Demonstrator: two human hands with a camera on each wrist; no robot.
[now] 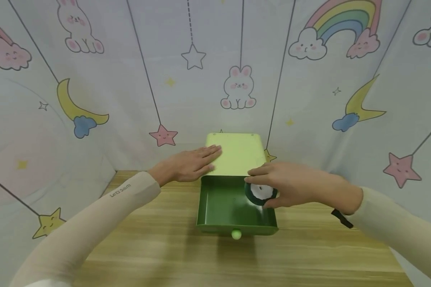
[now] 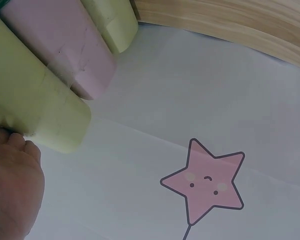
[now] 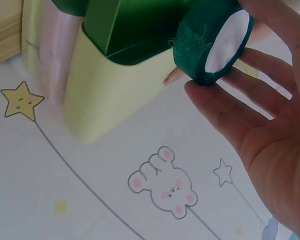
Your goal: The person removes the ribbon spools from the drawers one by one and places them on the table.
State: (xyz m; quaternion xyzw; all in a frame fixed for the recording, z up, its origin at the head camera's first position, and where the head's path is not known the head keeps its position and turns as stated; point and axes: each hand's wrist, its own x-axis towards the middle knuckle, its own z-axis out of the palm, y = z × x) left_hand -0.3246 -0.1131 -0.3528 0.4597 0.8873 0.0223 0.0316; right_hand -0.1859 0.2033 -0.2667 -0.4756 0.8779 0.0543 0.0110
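Observation:
A small chest of drawers (image 1: 237, 153) with a yellow-green top stands against the backdrop. Its top drawer (image 1: 219, 207), dark green inside with a round light-green knob (image 1: 236, 234), is pulled out towards me. On the left side of the chest's top my left hand (image 1: 186, 165) lies with its fingers straight. My right hand (image 1: 294, 184) holds a roll of dark green ribbon (image 3: 192, 52) between thumb and fingers, over the drawer's back right part. The roll has a white centre, and frayed threads show on its rim in the right wrist view.
A wood-grain table (image 1: 147, 247) bears the chest. Behind it hangs a pale cloth backdrop (image 1: 201, 103) printed with rabbits, stars, moons and rainbows. The wrist views show the chest's pink middle tier (image 2: 65, 45) and a yellow-green lower tier (image 2: 115, 25).

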